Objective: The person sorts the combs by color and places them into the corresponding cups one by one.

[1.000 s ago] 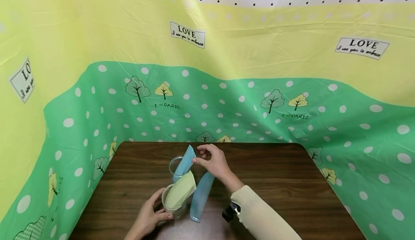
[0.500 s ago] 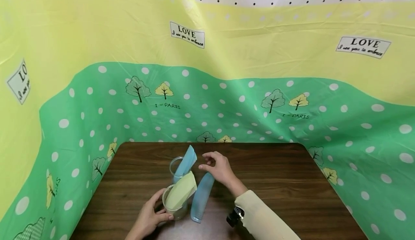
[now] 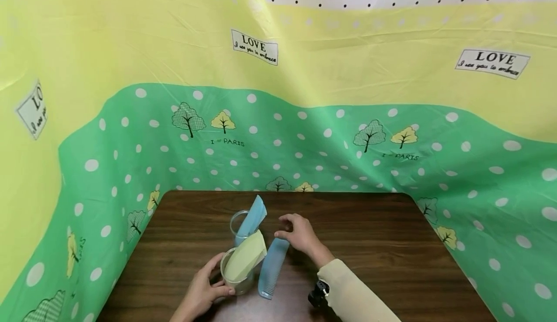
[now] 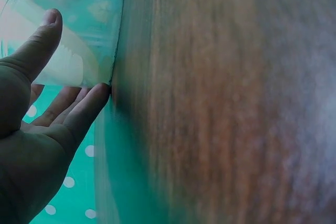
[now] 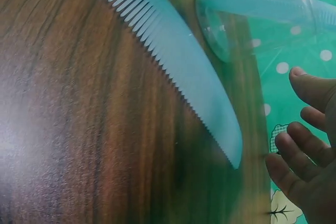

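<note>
My left hand (image 3: pixel 202 288) grips a clear plastic cup (image 4: pixel 100 35) from the side, thumb on the near wall and fingers around it. A pale yellow-green comb (image 3: pixel 246 258) leans in that cup, its wide end sticking out over the rim. Just behind stands a second clear cup (image 5: pixel 210 32) with a light blue comb (image 3: pixel 252 219) tilted in it. Another blue comb (image 5: pixel 194 66) lies flat on the table to the right of the cups. Near its far end hovers my right hand (image 3: pixel 300 235), fingers loosely bent and holding nothing.
The dark wood-grain table (image 3: pixel 370 254) has a patterned green and yellow cloth (image 3: pixel 304 138) hanging around its back and sides. A small black device (image 3: pixel 319 294) is strapped at the right sleeve.
My right hand has drawn back from the blue comb in the far cup, moving right and nearer, toward the comb on the table. The left hand stays on its cup.
</note>
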Motion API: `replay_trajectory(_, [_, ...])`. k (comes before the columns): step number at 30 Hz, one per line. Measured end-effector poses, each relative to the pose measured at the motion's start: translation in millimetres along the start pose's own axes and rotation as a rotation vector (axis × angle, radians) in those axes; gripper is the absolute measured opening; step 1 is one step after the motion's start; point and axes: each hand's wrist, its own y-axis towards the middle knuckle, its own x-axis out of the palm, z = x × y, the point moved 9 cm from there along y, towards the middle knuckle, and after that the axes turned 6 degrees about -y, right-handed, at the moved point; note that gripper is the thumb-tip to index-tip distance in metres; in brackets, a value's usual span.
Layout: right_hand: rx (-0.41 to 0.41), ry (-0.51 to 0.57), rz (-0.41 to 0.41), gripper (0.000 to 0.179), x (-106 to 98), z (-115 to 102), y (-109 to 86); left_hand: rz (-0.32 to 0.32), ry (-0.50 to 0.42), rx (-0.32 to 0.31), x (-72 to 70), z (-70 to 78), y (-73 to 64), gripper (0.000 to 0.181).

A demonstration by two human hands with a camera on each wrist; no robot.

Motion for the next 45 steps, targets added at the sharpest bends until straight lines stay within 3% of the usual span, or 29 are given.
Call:
replay_trajectory(17, [0.057,-0.094,-0.048,0.048,16.1,27.1,-6.1,-0.003,0.021,-0.019,2.8,3.3,-1.1,0.093])
replay_trajectory(26, [0.014,-0.18,-0.076,0.053,25.1,27.8,-7.0,0.009,0.054,-0.036,4.7,4.7,-3.9,0.094])
replay_trajectory(32, [0.026,-0.167,-0.053,0.051,23.7,30.8,-6.8,0.029,0.077,-0.007,5.9,10.4,-4.0,0.092])
replay_trajectory(45, [0.028,-0.136,-0.071,0.052,23.9,34.3,-6.7,0.038,-0.006,-0.017,11.2,13.3,-6.8,0.094])
